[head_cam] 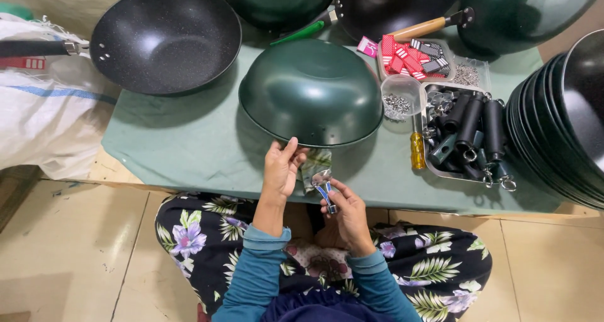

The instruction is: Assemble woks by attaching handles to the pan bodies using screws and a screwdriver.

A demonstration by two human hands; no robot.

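A dark green wok (311, 90) lies upside down on the green cloth of a low table (189, 146). My left hand (280, 169) grips the wok's near rim. Just to its right, my right hand (345, 210) holds a small metal bracket with blue-handled pliers (325, 192) below the rim. A folded floral cloth (314, 165) lies between my hands on the table edge.
A speckled black pan (165, 38) sits at back left. Several dark woks stand stacked at right (566, 121) and along the back. A metal tray of black handles (469, 133), a cup of small rivets (400, 97), red labels (402, 56) and a yellow-handled screwdriver (418, 151) lie right of the wok. White sack at left (38, 114).
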